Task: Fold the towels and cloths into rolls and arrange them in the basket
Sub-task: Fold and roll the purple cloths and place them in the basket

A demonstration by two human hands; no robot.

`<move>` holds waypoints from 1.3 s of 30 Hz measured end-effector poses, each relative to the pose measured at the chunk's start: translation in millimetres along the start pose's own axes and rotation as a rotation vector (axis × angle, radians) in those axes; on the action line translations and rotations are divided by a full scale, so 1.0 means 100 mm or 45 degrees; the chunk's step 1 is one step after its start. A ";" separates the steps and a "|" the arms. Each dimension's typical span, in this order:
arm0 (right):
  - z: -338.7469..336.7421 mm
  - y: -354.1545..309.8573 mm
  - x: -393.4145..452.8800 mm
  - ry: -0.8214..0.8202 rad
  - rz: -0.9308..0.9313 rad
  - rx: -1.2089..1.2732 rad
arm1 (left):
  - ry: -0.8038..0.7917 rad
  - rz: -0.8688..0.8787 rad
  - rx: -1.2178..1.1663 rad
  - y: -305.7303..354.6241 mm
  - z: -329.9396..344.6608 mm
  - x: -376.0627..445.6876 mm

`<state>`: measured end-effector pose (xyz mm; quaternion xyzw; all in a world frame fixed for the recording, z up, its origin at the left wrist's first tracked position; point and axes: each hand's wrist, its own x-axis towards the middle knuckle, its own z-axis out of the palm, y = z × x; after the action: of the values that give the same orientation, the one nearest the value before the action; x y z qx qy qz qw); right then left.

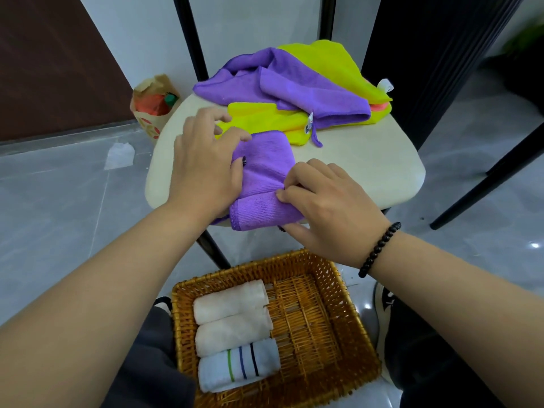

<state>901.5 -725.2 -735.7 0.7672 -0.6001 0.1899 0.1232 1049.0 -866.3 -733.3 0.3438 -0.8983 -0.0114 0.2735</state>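
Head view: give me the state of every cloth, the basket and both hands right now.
Folded purple cloth: partly rolled from near edge.
Left hand: fingers flat, pressing the cloth.
Right hand: fingers curled on the roll.
Purple towel: crumpled, unfolded.
Yellow cloths: loose pile, unfolded.
Wicker basket: holds three rolls, right side bare.
White rolls: two, rolled, side by side.
Striped roll: rolled, nearest.

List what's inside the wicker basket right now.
Inside the wicker basket: three rolled towels along its left side, two plain white rolls and one white roll with green, blue and black stripes. The right side shows bare weave. Anything beneath the rolls is covered.
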 end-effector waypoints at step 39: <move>0.07 0.06 0.44 0.232 0.353 0.313 | -0.919 -0.108 -0.366 -0.21 -0.12 -0.03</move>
<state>905.6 -767.8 -722.8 0.6661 -0.6587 0.3456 0.0551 1069.6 -878.4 -728.4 0.3127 -0.9109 -0.2686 -0.0154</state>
